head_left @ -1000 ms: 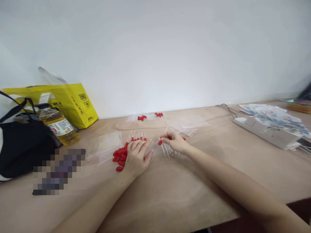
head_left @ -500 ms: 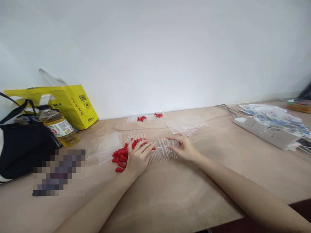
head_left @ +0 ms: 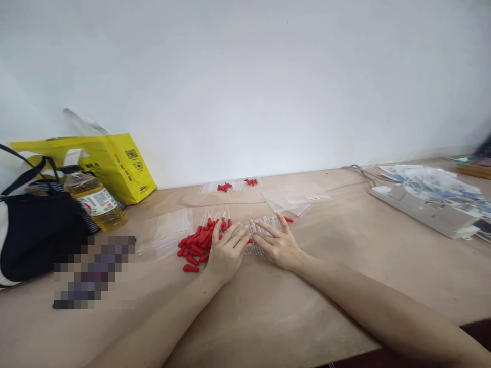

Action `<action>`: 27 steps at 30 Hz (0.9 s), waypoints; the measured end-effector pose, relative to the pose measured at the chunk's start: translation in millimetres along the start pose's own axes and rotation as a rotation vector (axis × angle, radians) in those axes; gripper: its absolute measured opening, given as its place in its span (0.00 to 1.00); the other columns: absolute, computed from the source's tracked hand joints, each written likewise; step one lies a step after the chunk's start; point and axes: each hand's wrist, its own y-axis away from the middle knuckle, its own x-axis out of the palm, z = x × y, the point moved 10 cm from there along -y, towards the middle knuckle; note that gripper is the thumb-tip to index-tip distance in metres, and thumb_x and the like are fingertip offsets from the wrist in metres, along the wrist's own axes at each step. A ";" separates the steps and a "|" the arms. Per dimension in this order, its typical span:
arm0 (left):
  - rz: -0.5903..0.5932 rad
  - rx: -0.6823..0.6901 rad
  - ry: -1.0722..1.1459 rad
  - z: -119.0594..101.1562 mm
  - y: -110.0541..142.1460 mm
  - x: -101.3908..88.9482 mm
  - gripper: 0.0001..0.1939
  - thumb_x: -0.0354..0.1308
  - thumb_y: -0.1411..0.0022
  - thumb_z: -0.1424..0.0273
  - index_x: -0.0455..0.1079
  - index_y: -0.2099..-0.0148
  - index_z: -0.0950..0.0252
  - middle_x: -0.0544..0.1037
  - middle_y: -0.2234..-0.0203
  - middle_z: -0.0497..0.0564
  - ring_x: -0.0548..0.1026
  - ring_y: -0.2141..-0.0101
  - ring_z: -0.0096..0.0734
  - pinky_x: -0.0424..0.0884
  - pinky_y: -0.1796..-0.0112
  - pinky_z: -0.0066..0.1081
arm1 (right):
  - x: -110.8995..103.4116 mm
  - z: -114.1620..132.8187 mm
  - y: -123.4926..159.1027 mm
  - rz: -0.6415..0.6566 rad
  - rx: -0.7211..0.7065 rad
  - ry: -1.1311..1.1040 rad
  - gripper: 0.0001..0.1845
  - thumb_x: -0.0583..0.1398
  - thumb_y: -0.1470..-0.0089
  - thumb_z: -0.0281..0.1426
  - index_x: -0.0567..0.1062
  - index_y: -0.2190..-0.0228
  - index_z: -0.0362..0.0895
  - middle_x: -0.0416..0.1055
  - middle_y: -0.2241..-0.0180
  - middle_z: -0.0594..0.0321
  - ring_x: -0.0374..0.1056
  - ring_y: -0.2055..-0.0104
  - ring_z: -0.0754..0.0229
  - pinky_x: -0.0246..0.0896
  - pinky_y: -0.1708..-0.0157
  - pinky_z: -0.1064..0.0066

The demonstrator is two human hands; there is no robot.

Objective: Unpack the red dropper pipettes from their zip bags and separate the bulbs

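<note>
My left hand (head_left: 230,251) rests by a heap of red rubber bulbs (head_left: 197,240), its fingers curled and closed on a red rubber bulb (head_left: 250,241) whose tip shows at the fingertips. Beyond the heap, clear pointed dropper tubes (head_left: 217,212) stick out from some of the bulbs. My right hand (head_left: 282,248) lies over a row of clear glass tubes (head_left: 251,249), fingers spread and reaching left. Beside its raised finger one more red bulb (head_left: 288,220) pokes out. Whether a tube sits under the right fingers is hidden.
Clear plastic bags (head_left: 174,227) lie left of the heap, with more bags (head_left: 291,197) behind. A bag at the back holds small red pieces (head_left: 224,187). An oil bottle (head_left: 95,202) and yellow bag (head_left: 130,168) stand left; a white power strip (head_left: 422,212) lies right.
My right hand has shifted left and nearer over the tubes, its fingers spreading. The tube stretched between both hands is no longer visible. A red bulb now shows beyond the right hand.
</note>
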 end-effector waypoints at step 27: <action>0.007 0.101 -0.066 -5.1 -1.3 -15.5 0.10 0.49 0.43 0.77 0.71 0.69 0.60 0.76 0.60 0.44 0.69 0.60 0.35 0.53 0.51 0.48 | -3.8 -8.7 4.0 0.004 0.095 -0.139 0.09 0.53 0.48 0.24 0.71 0.69 0.47 0.75 0.72 0.70 0.62 0.52 0.60 0.26 0.44 0.51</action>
